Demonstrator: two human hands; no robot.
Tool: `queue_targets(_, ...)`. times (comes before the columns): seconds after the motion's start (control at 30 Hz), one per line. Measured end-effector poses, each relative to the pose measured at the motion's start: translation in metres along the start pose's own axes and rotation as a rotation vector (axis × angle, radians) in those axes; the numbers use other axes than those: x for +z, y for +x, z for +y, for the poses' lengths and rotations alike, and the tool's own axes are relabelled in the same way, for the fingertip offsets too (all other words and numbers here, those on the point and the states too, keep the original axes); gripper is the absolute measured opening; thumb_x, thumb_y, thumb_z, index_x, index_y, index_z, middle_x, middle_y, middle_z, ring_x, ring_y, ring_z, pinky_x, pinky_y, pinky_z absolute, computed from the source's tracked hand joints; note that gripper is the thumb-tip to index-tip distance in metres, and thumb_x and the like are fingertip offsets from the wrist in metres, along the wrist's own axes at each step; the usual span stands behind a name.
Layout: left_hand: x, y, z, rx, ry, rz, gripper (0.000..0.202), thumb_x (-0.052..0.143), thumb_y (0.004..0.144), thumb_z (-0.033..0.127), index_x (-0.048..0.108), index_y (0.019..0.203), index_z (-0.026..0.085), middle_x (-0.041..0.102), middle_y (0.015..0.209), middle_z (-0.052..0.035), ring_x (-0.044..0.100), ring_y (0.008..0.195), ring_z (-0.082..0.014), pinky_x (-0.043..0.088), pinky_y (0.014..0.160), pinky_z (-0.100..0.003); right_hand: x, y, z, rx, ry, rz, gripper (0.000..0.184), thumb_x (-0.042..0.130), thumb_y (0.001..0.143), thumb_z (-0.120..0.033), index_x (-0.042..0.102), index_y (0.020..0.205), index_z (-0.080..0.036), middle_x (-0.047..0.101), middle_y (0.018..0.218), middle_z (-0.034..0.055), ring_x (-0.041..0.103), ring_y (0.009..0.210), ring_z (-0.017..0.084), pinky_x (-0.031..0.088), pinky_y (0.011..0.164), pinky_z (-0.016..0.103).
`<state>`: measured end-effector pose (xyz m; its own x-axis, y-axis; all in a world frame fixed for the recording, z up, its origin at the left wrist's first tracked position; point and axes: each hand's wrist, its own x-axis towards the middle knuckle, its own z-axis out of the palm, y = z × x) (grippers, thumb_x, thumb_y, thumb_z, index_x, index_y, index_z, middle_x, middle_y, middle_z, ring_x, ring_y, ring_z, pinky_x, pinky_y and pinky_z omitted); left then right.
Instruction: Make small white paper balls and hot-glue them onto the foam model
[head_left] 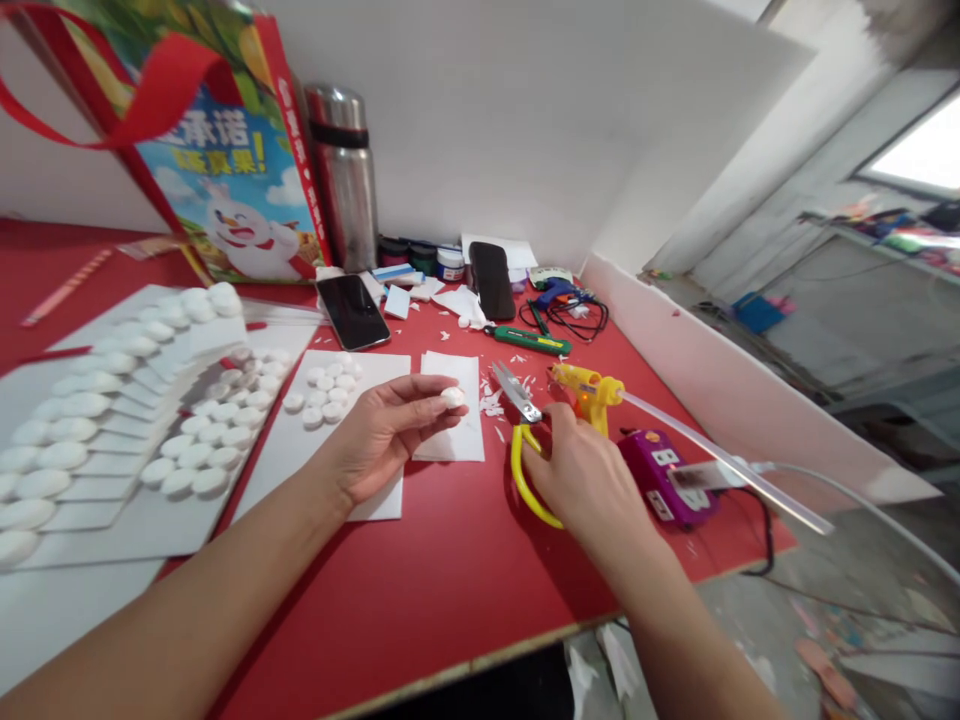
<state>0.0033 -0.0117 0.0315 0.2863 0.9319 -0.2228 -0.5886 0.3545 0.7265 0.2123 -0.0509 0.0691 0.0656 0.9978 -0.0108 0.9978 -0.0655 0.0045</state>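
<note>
My left hand pinches a small white disc between thumb and fingertips, above a stack of white paper. My right hand is closed around the handle of a pair of scissors with yellow handles. Their metal blades point away from me and are slightly apart. Part of the handle is hidden under the fingers. Several similar white discs rest on a white sheet left of my left hand. White scraps are scattered near the blades.
Right of the scissors stand a yellow glue gun and a purple box with a cable. Phones, a green-handled cutter and a steel flask are farther back. Rows of white pieces fill the left, before a printed bag.
</note>
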Motion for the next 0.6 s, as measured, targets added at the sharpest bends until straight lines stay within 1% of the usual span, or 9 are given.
queue_targets(0.07,0.0,0.0,0.0,0.049,0.032,0.004,0.025,0.09,0.066,0.011,0.081,0.088,0.014,0.079,0.087,-0.0058,0.075,0.085,-0.0161,0.06,0.09,-0.029,0.0,0.001,-0.005,-0.03,-0.041,-0.027,0.017,0.057,0.097,-0.025,0.061,0.105,-0.012,0.076,0.085,0.0205,0.077,0.075,0.035,0.039,0.054,0.033)
queue_targets(0.17,0.0,0.001,0.0,0.128,0.155,0.045,0.024,0.091,0.067,0.015,0.081,0.089,0.016,0.079,0.091,-0.0061,0.073,0.085,-0.0158,0.058,0.087,-0.03,-0.004,0.0,-0.009,-0.119,-0.09,-0.034,0.015,0.061,0.096,-0.025,0.063,0.104,-0.013,0.076,0.083,0.0198,0.077,0.075,0.036,0.041,0.054,0.034)
queue_targets(0.23,0.0,0.0,-0.001,0.205,0.264,0.054,0.028,0.091,0.069,0.018,0.081,0.095,0.017,0.079,0.094,-0.0063,0.071,0.086,-0.0163,0.056,0.086,-0.029,-0.011,0.002,-0.011,-0.143,-0.119,-0.018,0.016,0.063,0.096,-0.029,0.065,0.098,-0.014,0.075,0.077,0.0192,0.076,0.07,0.036,0.041,0.052,0.034)
queue_targets(0.3,-0.001,0.0,-0.001,0.292,0.38,0.059,0.032,0.09,0.07,0.02,0.08,0.101,0.019,0.078,0.096,-0.0059,0.07,0.089,-0.0171,0.055,0.086,-0.029,-0.02,0.006,-0.014,-0.154,-0.083,0.018,0.018,0.064,0.096,-0.032,0.068,0.094,-0.015,0.074,0.073,0.0176,0.074,0.066,0.034,0.041,0.052,0.034)
queue_targets(0.33,-0.001,-0.001,-0.001,0.331,0.44,0.065,0.033,0.089,0.072,0.021,0.079,0.103,0.019,0.077,0.098,-0.0059,0.069,0.089,-0.0176,0.054,0.086,-0.03,-0.024,0.01,-0.016,-0.176,-0.008,0.046,0.017,0.063,0.097,-0.031,0.069,0.095,-0.015,0.074,0.073,0.0161,0.074,0.066,0.033,0.043,0.054,0.034)
queue_targets(0.37,-0.002,-0.001,-0.001,0.366,0.501,0.073,0.033,0.088,0.073,0.021,0.079,0.104,0.019,0.077,0.099,-0.0059,0.068,0.089,-0.018,0.053,0.086,-0.03,-0.027,0.015,-0.02,-0.218,0.113,0.072,0.015,0.062,0.097,-0.029,0.07,0.097,-0.016,0.075,0.074,0.0139,0.074,0.068,0.03,0.045,0.057,0.034)
queue_targets(0.43,-0.003,-0.001,-0.001,0.432,0.608,0.094,0.032,0.087,0.075,0.022,0.078,0.105,0.02,0.075,0.1,-0.0059,0.066,0.089,-0.0184,0.051,0.085,-0.029,-0.027,0.026,-0.027,-0.305,0.449,0.087,0.014,0.063,0.097,-0.028,0.072,0.101,-0.018,0.077,0.079,0.0085,0.074,0.074,0.025,0.05,0.064,0.033)
queue_targets(0.5,-0.005,-0.001,-0.001,0.5,0.687,0.117,0.03,0.086,0.075,0.022,0.079,0.105,0.021,0.074,0.101,-0.0054,0.064,0.089,-0.0185,0.049,0.086,-0.028,-0.018,0.038,-0.035,-0.325,0.73,0.014,0.013,0.066,0.093,-0.03,0.072,0.097,-0.019,0.077,0.081,0.0061,0.073,0.073,0.022,0.052,0.063,0.031)
queue_targets(0.6,-0.006,-0.001,-0.001,0.58,0.8,0.144,0.026,0.084,0.078,0.022,0.079,0.104,0.023,0.072,0.103,-0.0047,0.062,0.089,-0.0186,0.047,0.088,-0.028,0.003,0.051,-0.045,-0.292,1.007,-0.116,0.018,0.071,0.087,-0.035,0.069,0.089,-0.018,0.073,0.079,0.0046,0.07,0.066,0.018,0.05,0.055,0.028)
